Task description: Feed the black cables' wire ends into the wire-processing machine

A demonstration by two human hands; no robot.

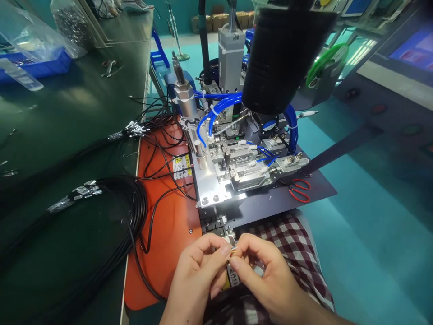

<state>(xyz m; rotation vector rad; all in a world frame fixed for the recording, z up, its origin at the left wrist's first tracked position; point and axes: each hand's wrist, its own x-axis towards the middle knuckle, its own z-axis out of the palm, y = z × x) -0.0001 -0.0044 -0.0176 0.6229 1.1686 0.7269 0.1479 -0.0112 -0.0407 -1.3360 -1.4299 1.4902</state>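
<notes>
My left hand (pixel 201 273) and my right hand (pixel 267 266) meet low in the middle of the view, in front of the machine. Thumbs and forefingers of both are pinched together on some thin coloured wires (pixel 233 249), white and orange among them. Most of the wires' length is hidden by the fingers. A black cable (pixel 149 285) runs from the coil on the left toward my left wrist; whether it joins these wires cannot be seen. Just beyond my fingertips is the front of the metal machine (pixel 211 178), with its cylinders and blue air tubes (pixel 223 103).
Coiled black cables (pixel 140 203) with silvery ends lie across the dark bench (pixel 84 113) and orange base (pixel 169 225). Red-handled scissors (pixel 300 190) rest on the grey plate (pixel 318 192). A black cylinder (pixel 280 58) hangs above the machine. A blue tray (pixel 56 65) stands back left.
</notes>
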